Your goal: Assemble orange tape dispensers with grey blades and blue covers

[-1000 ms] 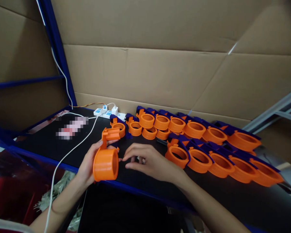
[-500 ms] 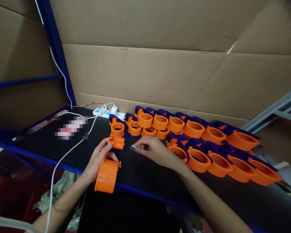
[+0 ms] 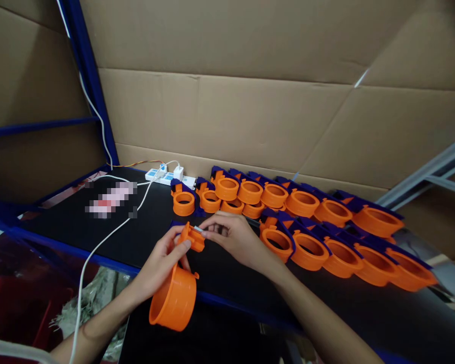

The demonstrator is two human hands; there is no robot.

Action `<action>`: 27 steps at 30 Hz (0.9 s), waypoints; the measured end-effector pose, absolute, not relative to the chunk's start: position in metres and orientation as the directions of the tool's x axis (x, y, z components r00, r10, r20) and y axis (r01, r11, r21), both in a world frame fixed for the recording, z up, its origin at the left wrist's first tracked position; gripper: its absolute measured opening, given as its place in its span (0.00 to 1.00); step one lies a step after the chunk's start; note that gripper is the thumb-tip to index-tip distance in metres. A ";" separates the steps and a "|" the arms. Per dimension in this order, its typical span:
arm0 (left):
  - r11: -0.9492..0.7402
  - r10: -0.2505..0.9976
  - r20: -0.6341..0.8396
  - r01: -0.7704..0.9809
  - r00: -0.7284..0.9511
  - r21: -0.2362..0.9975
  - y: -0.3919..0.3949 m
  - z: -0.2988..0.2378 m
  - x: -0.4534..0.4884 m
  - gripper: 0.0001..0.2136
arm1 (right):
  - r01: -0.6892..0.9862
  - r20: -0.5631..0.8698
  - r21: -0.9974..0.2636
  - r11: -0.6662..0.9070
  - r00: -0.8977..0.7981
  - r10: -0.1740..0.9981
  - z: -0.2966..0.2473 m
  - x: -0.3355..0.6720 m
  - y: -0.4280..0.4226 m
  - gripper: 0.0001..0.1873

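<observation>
Orange cup [image 3: 173, 302] hangs tilted, mouth down and toward you, over the near edge of the black table [image 3: 144, 237]. Your left hand [image 3: 163, 263] is wrapped around its upper part, thumb pressed on the tab [image 3: 192, 237] at the top. Your right hand [image 3: 233, 237] pinches a small thin piece [image 3: 197, 229] between thumb and fingertips, its tip touching that tab. Just behind lie rows of orange rings [image 3: 307, 242] with blue parts. A white cable [image 3: 109, 237] runs to a power strip [image 3: 167, 176] by the cardboard wall [image 3: 250, 121].
</observation>
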State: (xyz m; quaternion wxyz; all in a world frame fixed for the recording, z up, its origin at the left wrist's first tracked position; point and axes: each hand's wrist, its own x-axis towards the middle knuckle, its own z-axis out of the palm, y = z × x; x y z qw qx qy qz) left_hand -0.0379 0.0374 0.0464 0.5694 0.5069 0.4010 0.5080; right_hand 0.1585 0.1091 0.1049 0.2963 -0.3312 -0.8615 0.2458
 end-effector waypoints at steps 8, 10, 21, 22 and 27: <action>0.087 0.972 -0.021 -0.275 0.235 0.957 0.031 0.045 -0.028 0.19 | 0.455 0.328 -0.595 0.662 -0.615 0.718 0.099 0.159 0.111 0.12; 0.185 0.957 -0.081 -0.370 0.277 0.910 0.029 0.048 -0.025 0.21 | 0.566 0.307 -0.495 0.659 -0.595 0.742 0.103 0.168 0.115 0.15; 0.238 0.931 -0.082 -0.421 0.357 0.875 0.029 0.047 -0.016 0.20 | 0.950 0.082 0.200 0.239 -0.259 0.962 0.081 0.203 0.141 0.13; 0.237 0.931 -0.080 -0.421 0.356 0.876 0.029 0.047 -0.016 0.21 | 0.947 0.074 0.190 0.258 -0.276 0.958 0.080 0.203 0.141 0.14; 0.238 0.933 -0.088 -0.419 0.348 0.876 0.028 0.046 -0.016 0.21 | 0.919 0.053 0.066 0.388 -0.391 0.919 0.080 0.204 0.146 0.25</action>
